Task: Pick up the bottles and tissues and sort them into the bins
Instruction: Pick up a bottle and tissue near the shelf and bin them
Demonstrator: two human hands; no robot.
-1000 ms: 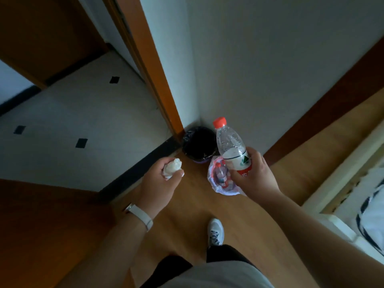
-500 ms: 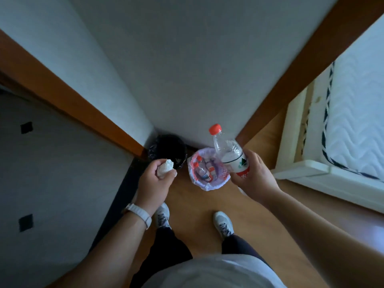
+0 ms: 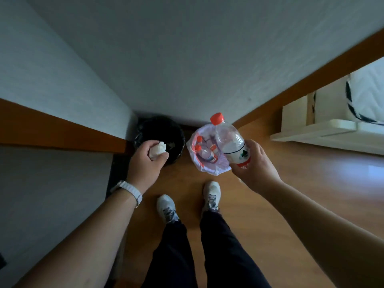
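Observation:
Two bins stand side by side in the wall corner on the wooden floor. The left bin [image 3: 149, 125] has a black liner, and the right bin [image 3: 209, 169] has a pale lilac liner with several red-capped bottles [image 3: 204, 152] inside. My left hand [image 3: 145, 163] is closed on a crumpled white tissue [image 3: 158, 150] over the black bin's near rim. My right hand [image 3: 253, 165] grips a clear plastic bottle [image 3: 230, 142] with a red cap and a white label, tilted above the lilac bin.
Grey walls with wooden skirting meet just behind the bins. A white bed frame [image 3: 324, 129] with a mattress lies to the right. My two white shoes [image 3: 166, 206] stand on the floor just before the bins.
I have stepped up to the corner and the view tipped down. Both hands moved forward: the tissue now hangs over the black bin, the bottle over the lilac one.

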